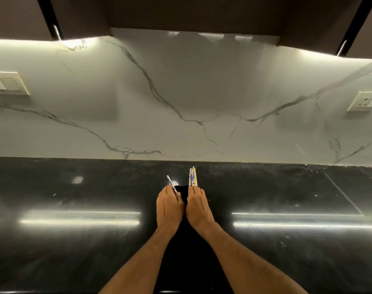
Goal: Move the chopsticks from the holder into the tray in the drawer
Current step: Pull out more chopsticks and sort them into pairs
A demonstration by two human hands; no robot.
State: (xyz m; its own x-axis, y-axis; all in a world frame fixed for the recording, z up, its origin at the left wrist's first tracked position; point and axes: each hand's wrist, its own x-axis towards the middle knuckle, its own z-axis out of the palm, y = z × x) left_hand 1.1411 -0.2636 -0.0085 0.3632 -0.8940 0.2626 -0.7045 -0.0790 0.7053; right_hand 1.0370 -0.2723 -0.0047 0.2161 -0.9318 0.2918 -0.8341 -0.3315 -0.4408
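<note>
Head view: both hands gripping chopsticks over a black counter (74, 240).

Left hand (169, 205) pinches one patterned chopstick (171, 183), tilted left; right hand (198, 205) holds a bundle of chopsticks (193, 177) upright, beside a dark holder (183, 190).

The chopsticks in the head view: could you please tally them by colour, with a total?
Blue-and-white patterned chopsticks: 2, one gripped by the left hand at, one by the right hand at.
Plain tan chopsticks: 2, in the right hand.
Total: 4 visible.
</note>
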